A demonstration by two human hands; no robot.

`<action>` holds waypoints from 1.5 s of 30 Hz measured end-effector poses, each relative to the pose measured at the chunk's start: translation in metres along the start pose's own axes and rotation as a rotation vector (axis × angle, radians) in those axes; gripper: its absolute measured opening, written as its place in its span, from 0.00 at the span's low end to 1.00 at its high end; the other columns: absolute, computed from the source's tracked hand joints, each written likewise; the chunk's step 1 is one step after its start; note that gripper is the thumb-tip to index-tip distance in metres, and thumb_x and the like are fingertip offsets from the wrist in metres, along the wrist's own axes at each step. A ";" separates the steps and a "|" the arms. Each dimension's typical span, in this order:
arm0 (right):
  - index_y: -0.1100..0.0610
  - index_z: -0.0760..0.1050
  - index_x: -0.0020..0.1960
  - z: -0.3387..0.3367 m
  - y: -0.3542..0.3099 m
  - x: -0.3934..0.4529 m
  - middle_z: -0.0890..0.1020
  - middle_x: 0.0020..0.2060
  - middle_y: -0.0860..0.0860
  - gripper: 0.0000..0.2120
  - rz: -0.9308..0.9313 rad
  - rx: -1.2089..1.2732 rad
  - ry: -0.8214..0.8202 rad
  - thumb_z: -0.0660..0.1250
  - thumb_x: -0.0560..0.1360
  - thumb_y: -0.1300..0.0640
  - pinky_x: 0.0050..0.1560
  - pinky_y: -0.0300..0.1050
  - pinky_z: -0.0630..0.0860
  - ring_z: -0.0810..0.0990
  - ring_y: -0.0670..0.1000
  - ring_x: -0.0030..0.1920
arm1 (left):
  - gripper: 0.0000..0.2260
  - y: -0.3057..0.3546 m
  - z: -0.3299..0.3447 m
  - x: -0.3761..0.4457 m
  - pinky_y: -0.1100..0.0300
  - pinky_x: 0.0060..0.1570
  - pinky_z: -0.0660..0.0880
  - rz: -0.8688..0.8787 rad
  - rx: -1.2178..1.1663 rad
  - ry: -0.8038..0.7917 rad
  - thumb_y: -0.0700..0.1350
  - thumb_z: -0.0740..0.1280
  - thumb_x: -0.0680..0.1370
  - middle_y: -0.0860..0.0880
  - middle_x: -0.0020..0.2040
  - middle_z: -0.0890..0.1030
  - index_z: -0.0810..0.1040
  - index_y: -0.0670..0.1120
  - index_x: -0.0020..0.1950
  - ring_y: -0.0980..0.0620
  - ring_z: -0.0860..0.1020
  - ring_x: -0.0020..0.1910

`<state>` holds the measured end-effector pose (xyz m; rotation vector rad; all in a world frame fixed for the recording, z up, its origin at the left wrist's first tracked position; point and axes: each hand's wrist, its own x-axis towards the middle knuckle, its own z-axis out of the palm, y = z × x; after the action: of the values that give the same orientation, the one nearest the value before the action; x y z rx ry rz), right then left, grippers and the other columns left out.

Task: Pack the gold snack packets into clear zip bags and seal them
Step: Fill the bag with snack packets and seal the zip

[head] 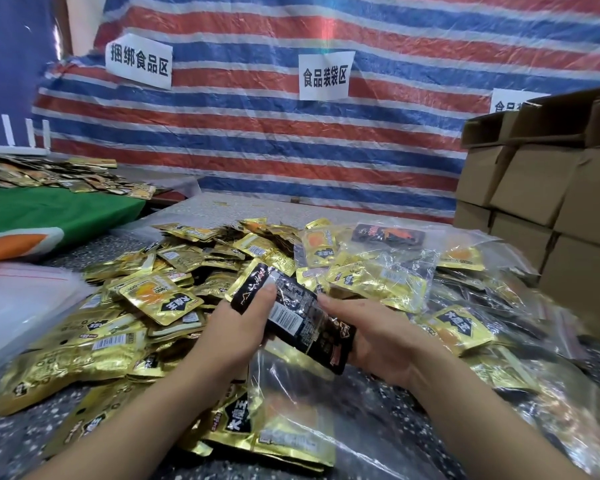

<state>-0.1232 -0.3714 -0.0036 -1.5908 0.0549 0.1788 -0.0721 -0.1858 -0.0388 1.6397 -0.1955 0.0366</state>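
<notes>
My left hand (236,327) and my right hand (371,336) together hold black snack packets (291,315) above the table, the left gripping the upper end, the right the lower end. Just below them lies a clear zip bag (291,407) with gold packets inside. A large heap of loose gold snack packets (132,313) covers the table to the left and behind. Filled clear zip bags (378,265) with gold and black packets lie behind and to the right.
A stack of empty clear bags (18,306) lies at the left. Cardboard boxes (541,195) are stacked at the right. A green cloth (49,209) with more packets sits far left. A striped tarp (291,133) with paper signs hangs behind the speckled table (21,441).
</notes>
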 end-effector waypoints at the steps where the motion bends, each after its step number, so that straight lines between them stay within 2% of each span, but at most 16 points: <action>1: 0.64 0.77 0.61 -0.001 -0.002 -0.001 0.83 0.58 0.59 0.28 -0.012 0.011 0.004 0.73 0.69 0.46 0.54 0.53 0.80 0.82 0.59 0.57 | 0.27 0.001 -0.001 0.001 0.60 0.34 0.72 -0.008 0.002 0.022 0.64 0.63 0.75 0.45 0.35 0.84 0.82 0.39 0.45 0.53 0.79 0.31; 4: 0.68 0.76 0.57 -0.007 -0.004 -0.003 0.84 0.51 0.60 0.18 -0.044 0.039 -0.018 0.72 0.73 0.56 0.44 0.47 0.82 0.84 0.56 0.47 | 0.25 0.000 -0.004 0.004 0.59 0.33 0.69 -0.007 -0.031 0.042 0.63 0.63 0.77 0.51 0.28 0.80 0.81 0.41 0.41 0.58 0.76 0.25; 7: 0.64 0.76 0.46 -0.008 -0.004 -0.006 0.81 0.46 0.60 0.04 -0.053 -0.026 -0.017 0.67 0.77 0.63 0.45 0.49 0.80 0.80 0.57 0.46 | 0.24 0.000 -0.005 0.005 0.58 0.35 0.69 0.003 -0.065 0.014 0.64 0.63 0.75 0.52 0.28 0.80 0.81 0.43 0.41 0.58 0.76 0.25; 11: 0.58 0.75 0.36 -0.006 -0.005 -0.008 0.79 0.37 0.53 0.10 -0.092 -0.094 -0.063 0.70 0.75 0.59 0.40 0.43 0.78 0.79 0.50 0.40 | 0.32 0.001 -0.001 -0.003 0.65 0.28 0.70 0.020 -0.030 -0.043 0.71 0.61 0.64 0.52 0.28 0.81 0.80 0.42 0.43 0.60 0.77 0.24; 14: 0.57 0.78 0.36 -0.008 -0.005 -0.009 0.81 0.38 0.53 0.09 -0.091 -0.079 -0.080 0.71 0.74 0.57 0.41 0.44 0.78 0.80 0.50 0.40 | 0.30 0.002 0.001 -0.006 0.70 0.24 0.70 -0.004 -0.051 -0.077 0.68 0.62 0.67 0.54 0.30 0.83 0.80 0.41 0.46 0.61 0.78 0.26; 16: 0.58 0.80 0.37 -0.009 -0.004 -0.008 0.81 0.38 0.54 0.08 -0.094 -0.074 -0.089 0.72 0.74 0.57 0.41 0.45 0.78 0.81 0.50 0.40 | 0.26 0.002 0.000 -0.006 0.69 0.27 0.72 0.006 -0.070 -0.099 0.65 0.63 0.72 0.54 0.31 0.83 0.80 0.43 0.49 0.60 0.80 0.29; 19: 0.56 0.80 0.34 -0.006 -0.004 -0.009 0.80 0.34 0.52 0.11 -0.095 -0.095 -0.132 0.72 0.74 0.56 0.34 0.44 0.78 0.81 0.50 0.35 | 0.30 -0.002 0.001 -0.010 0.58 0.38 0.76 0.062 -0.008 -0.138 0.70 0.61 0.67 0.50 0.36 0.84 0.81 0.45 0.48 0.51 0.83 0.37; 23: 0.59 0.83 0.40 -0.003 -0.004 -0.009 0.82 0.36 0.54 0.09 -0.065 -0.115 -0.180 0.72 0.76 0.55 0.38 0.43 0.78 0.82 0.51 0.36 | 0.36 -0.002 0.005 -0.018 0.57 0.41 0.75 0.088 0.125 -0.166 0.77 0.59 0.67 0.49 0.38 0.85 0.82 0.45 0.45 0.53 0.83 0.36; 28: 0.62 0.83 0.48 -0.005 -0.004 -0.007 0.85 0.49 0.59 0.17 -0.103 -0.121 -0.141 0.72 0.73 0.47 0.49 0.47 0.80 0.84 0.57 0.47 | 0.24 0.011 0.007 -0.021 0.68 0.26 0.70 0.097 0.080 -0.114 0.65 0.62 0.73 0.62 0.27 0.80 0.77 0.45 0.35 0.66 0.78 0.26; 31: 0.59 0.84 0.48 -0.009 -0.006 -0.007 0.86 0.51 0.55 0.16 -0.120 -0.131 -0.135 0.73 0.73 0.45 0.50 0.44 0.81 0.85 0.54 0.51 | 0.27 0.010 0.005 -0.017 0.71 0.26 0.72 0.090 0.032 -0.174 0.67 0.61 0.68 0.55 0.33 0.84 0.81 0.43 0.40 0.62 0.80 0.28; 33: 0.58 0.83 0.49 -0.011 -0.006 -0.008 0.85 0.47 0.55 0.13 -0.099 -0.161 -0.225 0.71 0.76 0.49 0.49 0.46 0.80 0.84 0.53 0.46 | 0.29 0.006 0.004 -0.017 0.68 0.32 0.77 0.069 0.052 -0.201 0.69 0.61 0.65 0.51 0.37 0.85 0.81 0.43 0.41 0.57 0.83 0.33; 35: 0.63 0.80 0.56 -0.011 -0.004 -0.009 0.84 0.49 0.58 0.14 -0.046 -0.142 -0.317 0.69 0.77 0.53 0.50 0.47 0.80 0.83 0.55 0.47 | 0.28 0.003 0.007 -0.020 0.63 0.36 0.79 0.080 0.081 -0.278 0.70 0.62 0.65 0.48 0.42 0.86 0.82 0.47 0.45 0.50 0.84 0.39; 38: 0.63 0.79 0.58 -0.013 -0.003 -0.009 0.84 0.49 0.57 0.11 -0.069 -0.120 -0.387 0.66 0.79 0.58 0.48 0.44 0.80 0.84 0.54 0.47 | 0.37 0.009 0.006 -0.024 0.66 0.34 0.78 0.089 0.078 -0.348 0.78 0.58 0.64 0.47 0.41 0.86 0.83 0.46 0.44 0.52 0.84 0.37; 40: 0.62 0.79 0.55 -0.017 -0.007 -0.010 0.84 0.45 0.56 0.12 -0.113 -0.083 -0.302 0.68 0.77 0.56 0.44 0.43 0.80 0.84 0.53 0.44 | 0.38 0.012 0.002 -0.023 0.66 0.36 0.76 0.180 0.078 -0.387 0.81 0.60 0.60 0.48 0.38 0.85 0.82 0.46 0.39 0.54 0.81 0.35; 42: 0.63 0.78 0.56 -0.025 -0.012 -0.011 0.84 0.45 0.56 0.14 -0.179 0.037 -0.209 0.69 0.75 0.55 0.42 0.45 0.81 0.84 0.53 0.44 | 0.29 0.015 -0.001 -0.023 0.68 0.33 0.71 0.287 0.129 -0.414 0.76 0.64 0.64 0.52 0.32 0.79 0.79 0.50 0.35 0.58 0.75 0.31; 45: 0.60 0.78 0.57 -0.033 -0.018 -0.011 0.85 0.46 0.56 0.15 -0.280 0.301 -0.089 0.66 0.75 0.53 0.40 0.51 0.82 0.86 0.55 0.45 | 0.11 0.016 -0.004 -0.023 0.69 0.33 0.69 0.347 0.214 -0.463 0.61 0.68 0.70 0.56 0.31 0.75 0.79 0.55 0.36 0.62 0.71 0.31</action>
<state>-0.1286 -0.4043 0.0163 -1.2727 -0.2012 0.0203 -0.0967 -0.1809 -0.0262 1.7909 -0.8539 -0.0621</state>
